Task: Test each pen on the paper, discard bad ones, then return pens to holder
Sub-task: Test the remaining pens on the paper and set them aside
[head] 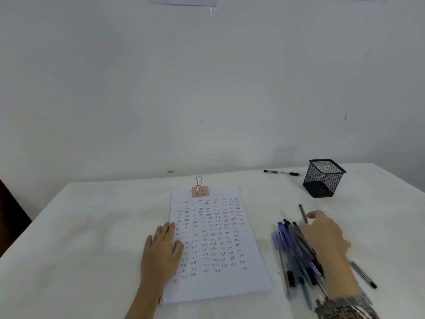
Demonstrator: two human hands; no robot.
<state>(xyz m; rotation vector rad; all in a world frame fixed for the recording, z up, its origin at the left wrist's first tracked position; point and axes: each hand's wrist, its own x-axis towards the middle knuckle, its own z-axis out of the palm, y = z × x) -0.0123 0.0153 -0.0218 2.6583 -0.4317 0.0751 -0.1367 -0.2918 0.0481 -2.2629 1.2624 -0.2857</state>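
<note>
Nearby: mesh holder (324, 178) upright | lone pen (281, 172) beside | binder clip (200, 191) on paper (230, 286)

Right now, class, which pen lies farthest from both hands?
The black pen alone at the back edge of the table, just left of the mesh holder; the rest lie close around the right hand.

White-clothed table (92, 238). Clipped paper (220, 284) under left fingers (167, 229); pen pile (292, 254) beside right fingers (315, 214). Mesh holder (322, 178) and lone pen (280, 172) beyond them.
</note>
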